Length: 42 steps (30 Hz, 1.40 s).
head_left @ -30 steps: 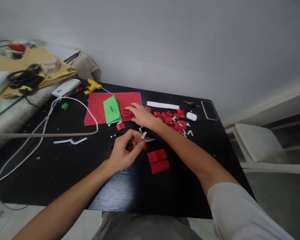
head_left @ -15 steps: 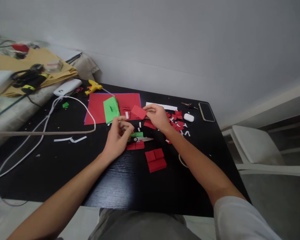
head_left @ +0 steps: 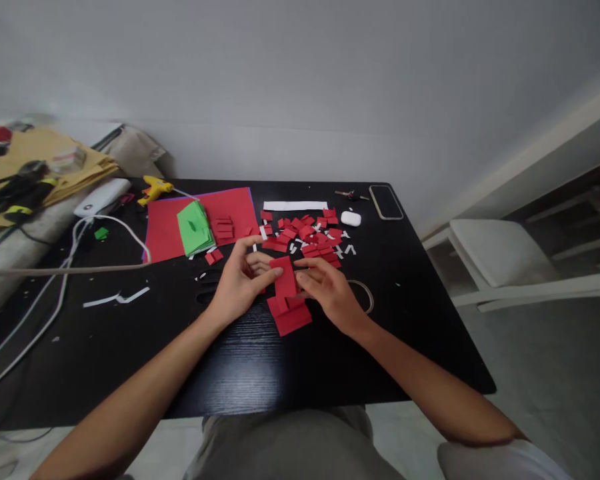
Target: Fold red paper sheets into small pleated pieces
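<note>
My left hand (head_left: pixel 240 277) is closed on a red paper strip (head_left: pixel 285 275), its thumb pressed on the strip's upper left part. My right hand (head_left: pixel 330 290) is at the strip's right edge, fingers apart and slightly curled; whether they touch it is hard to tell. Just below lies a stack of folded red paper (head_left: pixel 295 321), partly covered by the strip's lower end. Dark scissor handles (head_left: pixel 206 291) show faintly left of my left hand; the blades are hidden. Beyond my hands lie many small red folded paper pieces (head_left: pixel 305 232) among white scraps.
A green paper stack (head_left: pixel 195 230) rests on a red sheet (head_left: pixel 167 227). Behind it lies a yellow glue gun (head_left: pixel 155 190). At the right are a white earbud case (head_left: pixel 351 219), keys (head_left: pixel 351 195) and a phone (head_left: pixel 385 202). A white cable (head_left: pixel 55 303) crosses the left side.
The red strip has come down toward me, from my right hand into my left, over the folded red stack. Both hands are closer together. The view has shifted right.
</note>
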Available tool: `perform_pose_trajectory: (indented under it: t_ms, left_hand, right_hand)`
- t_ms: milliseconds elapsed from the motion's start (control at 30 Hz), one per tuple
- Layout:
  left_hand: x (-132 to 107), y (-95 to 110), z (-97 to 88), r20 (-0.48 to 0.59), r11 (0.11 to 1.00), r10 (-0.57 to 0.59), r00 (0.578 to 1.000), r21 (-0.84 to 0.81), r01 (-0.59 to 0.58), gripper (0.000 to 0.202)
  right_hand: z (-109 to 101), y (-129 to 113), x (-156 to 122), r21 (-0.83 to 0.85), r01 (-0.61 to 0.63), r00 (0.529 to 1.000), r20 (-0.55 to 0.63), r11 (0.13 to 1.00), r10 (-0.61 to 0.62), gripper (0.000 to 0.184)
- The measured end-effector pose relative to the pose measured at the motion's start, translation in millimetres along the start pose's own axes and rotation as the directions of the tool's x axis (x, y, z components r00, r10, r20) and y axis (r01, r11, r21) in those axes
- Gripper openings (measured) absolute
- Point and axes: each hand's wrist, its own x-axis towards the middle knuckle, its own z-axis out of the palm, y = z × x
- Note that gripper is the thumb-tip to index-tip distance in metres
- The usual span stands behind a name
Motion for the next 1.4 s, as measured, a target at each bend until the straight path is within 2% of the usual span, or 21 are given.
perform_pose_trajectory:
  t_ms: [100, 167, 300, 400, 467, 533, 600, 667, 733, 800, 1033, 1400]
  left_hand:
    - [-9, -5, 6.8, 0.043, 0.996, 0.025, 0.999, 0.080, -0.028, 0.055]
    - [-14, -9, 8.8, 0.049, 0.991, 0.037, 0.998, 0.127, -0.043, 0.053]
    - [-18, -16, 7.0, 0.061, 0.988, 0.034, 0.998, 0.149, -0.043, 0.044]
    - [-20, -22, 4.9, 0.076, 0.990, -0.006, 0.997, 0.140, -0.005, 0.042]
    - [-22, -23, 3.9, 0.088, 0.991, -0.037, 0.995, 0.133, 0.025, 0.044]
    - [-24, -20, 2.4, 0.090, 0.986, -0.041, 0.995, 0.167, 0.026, 0.040]
    - [-25, -13, -0.2, 0.097, 0.962, 0.010, 0.995, 0.270, -0.036, 0.026]
    - [-25, -6, -3.3, 0.163, 0.901, 0.100, 0.981, 0.403, -0.159, 0.010]
    - [-24, 1, -5.4, 0.266, 0.831, 0.144, 0.953, 0.491, -0.263, 0.012]
    - [-23, 4, -5.6, 0.345, 0.781, 0.131, 0.929, 0.541, -0.311, 0.011]
    - [-21, 6, -3.0, 0.450, 0.706, 0.105, 0.887, 0.594, -0.385, 0.009]
    - [-21, 6, -1.0, 0.443, 0.706, 0.126, 0.887, 0.589, -0.395, 0.009]
  right_hand:
    - [-6, 11, 0, -0.030, -0.005, 1.000, -0.025, 1.000, 0.005, 0.048]
    - [-9, 18, 2, -0.046, -0.002, 0.999, -0.038, 0.999, 0.000, 0.048]
    - [-12, 27, 0, -0.065, -0.009, 1.000, -0.019, 0.998, 0.008, 0.041]
    - [-10, 29, -3, -0.085, -0.015, 1.000, 0.010, 0.996, 0.016, 0.027]
    - [-8, 29, -5, -0.101, -0.017, 1.000, 0.004, 0.995, 0.017, 0.019]
    - [-8, 28, -6, -0.109, -0.022, 1.000, -0.014, 0.994, 0.020, 0.019]
    - [-8, 28, -6, -0.124, -0.022, 0.999, -0.042, 0.992, 0.017, 0.021]
    - [-8, 27, -6, -0.156, -0.015, 0.997, -0.075, 0.988, 0.003, 0.020]
    - [-9, 26, -6, -0.193, -0.006, 0.996, -0.088, 0.981, -0.012, 0.018]
    - [-9, 25, -8, -0.221, 0.005, 0.996, -0.082, 0.975, -0.023, 0.017]
    - [-8, 26, -12, -0.260, 0.025, 0.999, -0.035, 0.965, -0.035, 0.017]
    - [-8, 24, -12, -0.247, 0.009, 0.999, -0.033, 0.969, -0.017, 0.016]
